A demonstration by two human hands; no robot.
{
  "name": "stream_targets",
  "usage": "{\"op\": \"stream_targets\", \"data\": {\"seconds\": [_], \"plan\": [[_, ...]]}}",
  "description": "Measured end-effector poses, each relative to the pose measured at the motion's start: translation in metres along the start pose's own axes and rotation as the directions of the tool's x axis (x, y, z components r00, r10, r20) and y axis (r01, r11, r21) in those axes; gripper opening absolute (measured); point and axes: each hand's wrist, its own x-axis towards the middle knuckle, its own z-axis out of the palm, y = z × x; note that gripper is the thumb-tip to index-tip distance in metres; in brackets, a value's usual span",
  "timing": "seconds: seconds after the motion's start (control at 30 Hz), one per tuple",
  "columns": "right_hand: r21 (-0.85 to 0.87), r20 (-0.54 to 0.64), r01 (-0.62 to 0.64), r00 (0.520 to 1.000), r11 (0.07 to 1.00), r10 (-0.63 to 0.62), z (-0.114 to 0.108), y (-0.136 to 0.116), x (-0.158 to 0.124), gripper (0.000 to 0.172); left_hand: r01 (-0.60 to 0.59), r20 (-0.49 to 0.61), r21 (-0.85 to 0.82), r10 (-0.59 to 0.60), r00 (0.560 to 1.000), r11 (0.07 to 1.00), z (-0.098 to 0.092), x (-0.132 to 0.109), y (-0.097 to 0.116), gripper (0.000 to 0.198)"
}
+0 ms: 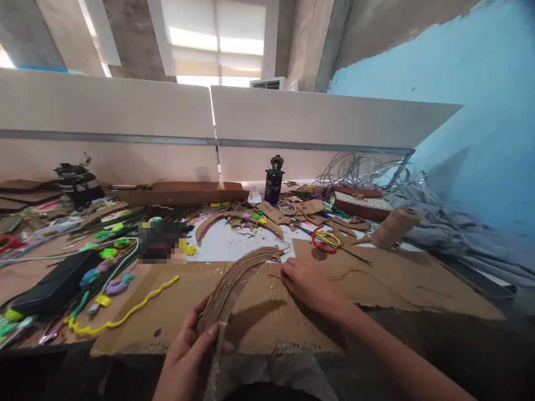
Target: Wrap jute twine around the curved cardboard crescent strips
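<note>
A curved cardboard strip covered in rows of brown twine (236, 273) arches over the cardboard mat. My left hand (188, 348) grips its lower end, thumb on top and fingers around the outer side. My right hand (307, 281) is closed in a pinch just right of the strip's upper end. A short piece of twine (273, 276) sticks out from its fingertips. Behind the strip lies another curved cardboard piece (238, 217), with small colored bits at its right side. To the right, a spool of twine (395, 227) leans on the mat.
The flat cardboard mat (368, 278) covers the table's front. Scissors with red and yellow handles (326, 240) lie at its back edge. A dark bottle (273, 181) stands behind. A yellow pipe cleaner (125, 320) and a black case (54, 284) are left; coiled grey wire (355, 170) is back right.
</note>
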Motion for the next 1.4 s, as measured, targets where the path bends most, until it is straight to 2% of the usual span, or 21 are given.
{"op": "stream_targets", "data": {"seconds": [0.13,0.3,0.4,0.47,0.5,0.6,0.67,0.73,0.8,0.93,1.1,1.3,1.4], "plan": [[0.122,-0.029,-0.059,0.998,0.991,0.063,-0.01,0.008,-0.004,0.015,-0.017,0.039,-0.013,0.017,0.999,1.0,0.008,-0.005,0.004,0.074],[0.38,-0.028,-0.113,0.991,0.918,0.133,-0.035,0.029,-0.01,0.022,-0.051,0.155,0.091,0.036,0.987,0.995,0.003,0.001,-0.007,0.064],[0.657,-0.067,-0.084,0.983,0.749,0.169,-0.042,0.035,-0.012,0.029,-0.087,0.22,0.189,0.044,0.975,0.978,0.002,0.003,-0.009,0.059],[0.784,-0.028,-0.071,0.988,0.617,0.149,-0.044,0.034,-0.016,0.035,-0.105,0.252,0.231,0.045,0.967,0.967,0.003,0.002,-0.009,0.054],[0.802,0.019,-0.086,0.993,0.591,0.119,-0.045,0.032,-0.019,0.038,-0.107,0.26,0.237,0.043,0.965,0.966,0.004,0.001,-0.01,0.052],[0.782,0.174,-0.159,0.984,0.603,0.034,-0.044,0.024,-0.028,0.046,-0.096,0.271,0.2,0.039,0.962,0.975,0.008,0.003,-0.015,0.051],[0.768,0.231,-0.192,0.973,0.611,0.014,-0.043,0.022,-0.033,0.047,-0.083,0.268,0.172,0.034,0.963,0.982,0.009,0.006,-0.02,0.056],[0.783,0.216,-0.197,0.976,0.59,0.039,-0.041,0.023,-0.036,0.047,-0.065,0.257,0.157,0.023,0.966,0.985,0.009,0.011,-0.025,0.062],[0.812,0.146,-0.178,0.984,0.556,0.101,-0.039,0.026,-0.037,0.048,-0.054,0.228,0.145,0.02,0.973,0.988,0.006,0.014,-0.03,0.063],[0.817,0.035,-0.138,0.981,0.56,0.19,-0.038,0.032,-0.042,0.049,-0.055,0.166,0.205,0.021,0.986,0.977,-0.002,0.017,-0.038,0.05],[0.788,0.069,-0.183,0.975,0.588,0.212,-0.044,0.038,-0.054,0.053,-0.083,0.199,0.218,0.039,0.979,0.973,-0.009,0.018,-0.037,0.042],[0.79,0.077,-0.175,0.979,0.588,0.188,-0.04,0.058,-0.073,0.055,-0.104,0.048,0.173,0.097,0.994,0.979,-0.004,0.002,-0.029,0.032],[0.73,0.102,-0.223,0.97,0.646,0.221,-0.041,0.06,-0.082,0.046,-0.096,0.011,0.204,0.096,0.995,0.974,-0.005,-0.004,-0.033,0.037]]}}
